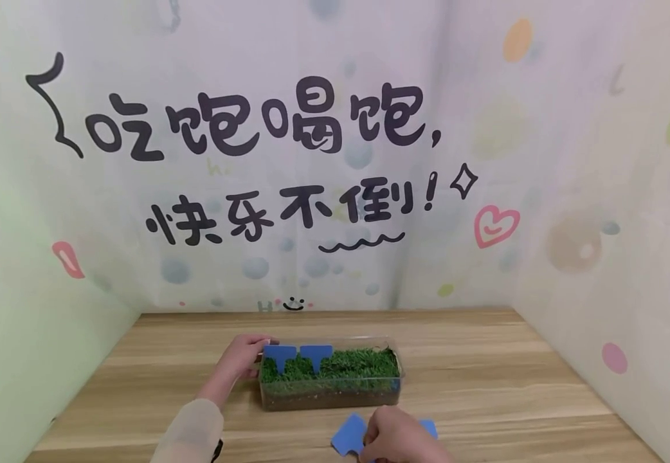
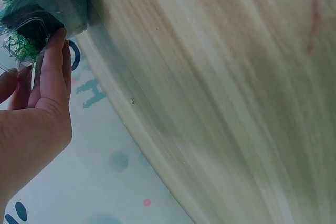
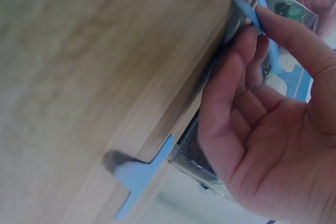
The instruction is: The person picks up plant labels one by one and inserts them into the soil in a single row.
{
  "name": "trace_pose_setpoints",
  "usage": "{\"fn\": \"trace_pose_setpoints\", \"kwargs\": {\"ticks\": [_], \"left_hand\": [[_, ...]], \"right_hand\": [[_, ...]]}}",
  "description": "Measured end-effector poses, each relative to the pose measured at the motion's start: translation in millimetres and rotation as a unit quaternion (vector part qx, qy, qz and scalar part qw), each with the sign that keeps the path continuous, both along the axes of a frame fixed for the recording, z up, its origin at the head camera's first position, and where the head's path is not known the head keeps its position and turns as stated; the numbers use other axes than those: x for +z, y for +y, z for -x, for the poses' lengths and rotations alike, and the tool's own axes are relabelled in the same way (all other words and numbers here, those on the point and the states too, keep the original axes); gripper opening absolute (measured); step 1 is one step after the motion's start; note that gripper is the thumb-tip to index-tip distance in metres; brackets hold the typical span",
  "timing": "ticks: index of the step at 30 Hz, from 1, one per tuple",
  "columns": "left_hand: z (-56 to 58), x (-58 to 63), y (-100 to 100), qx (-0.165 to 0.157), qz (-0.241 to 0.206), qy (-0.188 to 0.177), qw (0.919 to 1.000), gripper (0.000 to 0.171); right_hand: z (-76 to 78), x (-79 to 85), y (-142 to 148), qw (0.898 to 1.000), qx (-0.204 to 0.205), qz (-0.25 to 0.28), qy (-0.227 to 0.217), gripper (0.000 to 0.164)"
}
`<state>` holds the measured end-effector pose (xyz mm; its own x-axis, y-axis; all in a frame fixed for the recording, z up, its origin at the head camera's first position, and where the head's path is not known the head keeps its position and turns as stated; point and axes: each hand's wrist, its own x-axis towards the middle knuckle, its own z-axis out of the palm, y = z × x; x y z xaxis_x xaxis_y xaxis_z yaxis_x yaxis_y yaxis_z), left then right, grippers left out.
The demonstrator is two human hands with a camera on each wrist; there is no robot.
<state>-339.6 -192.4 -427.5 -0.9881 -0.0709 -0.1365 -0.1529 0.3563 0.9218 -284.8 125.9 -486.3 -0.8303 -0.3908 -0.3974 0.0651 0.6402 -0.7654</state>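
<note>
A clear plastic planter box (image 1: 329,402) holds dark soil and green grass (image 1: 352,363). Two blue T-shaped plant labels (image 1: 316,352) stand upright in the grass toward its left end. My left hand (image 1: 245,355) grips the box's left end, its fingers (image 2: 52,69) along the outside and the thumb by the rim. In front of the box, my right hand (image 1: 398,437) pinches another blue plant label (image 3: 247,13) between thumb and index finger, low over the table. One more blue label (image 3: 139,176) lies on the table beside this hand, partly hidden behind it in the head view.
The wood-grain table (image 1: 503,386) runs back to a printed cloth wall (image 1: 312,276) with black lettering. Pale side walls (image 1: 618,276) close in the left and right.
</note>
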Motion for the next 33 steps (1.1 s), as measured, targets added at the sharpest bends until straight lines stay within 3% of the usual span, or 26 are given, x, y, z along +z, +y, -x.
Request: {"fn": "trace_pose_setpoints", "kwargs": {"ticks": [1,2,5,7,9,13,16,25,29,33], "left_hand": [[0.1,-0.1,0,0.0,-0.001,0.0,1.0,0.032],[0.2,0.1,0,0.0,-0.002,0.0,1.0,0.032],[0.7,0.2,0,0.0,0.004,0.001,1.0,0.032],[0.6,0.8,0,0.001,0.008,0.0,1.0,0.032],[0.4,1.0,0,0.0,0.011,0.0,0.9999,0.032],[0.7,0.7,0,0.0,0.005,0.0,1.0,0.032],[1.6,0.0,0,0.0,0.004,0.001,1.0,0.032],[0.1,1.4,0,-0.001,0.004,0.001,1.0,0.032],[0.3,1.0,0,0.0,-0.001,0.001,1.0,0.031],[-0.1,3.4,1,0.001,0.0,-0.004,1.0,0.031]], "right_hand": [[7.3,-11.9,5,0.999,0.011,0.031,-0.016,0.014],[8.1,-10.3,6,0.999,0.019,0.041,-0.026,0.014],[18.0,-21.1,14,0.992,0.044,0.103,-0.064,0.039],[21.0,-19.3,17,0.99,0.067,0.108,-0.067,0.05],[14.0,-4.4,12,0.991,0.078,0.102,-0.044,0.04],[-8.4,44.8,-5,0.994,0.08,0.079,0.011,0.007],[-15.6,71.5,-11,0.993,0.063,0.091,0.042,0.009],[11.6,109.3,-18,0.979,0.054,0.113,0.159,0.014],[24.1,120.3,-26,0.971,0.018,0.117,0.208,0.017],[32.7,123.9,-34,0.967,-0.029,0.107,0.229,0.024]]}}
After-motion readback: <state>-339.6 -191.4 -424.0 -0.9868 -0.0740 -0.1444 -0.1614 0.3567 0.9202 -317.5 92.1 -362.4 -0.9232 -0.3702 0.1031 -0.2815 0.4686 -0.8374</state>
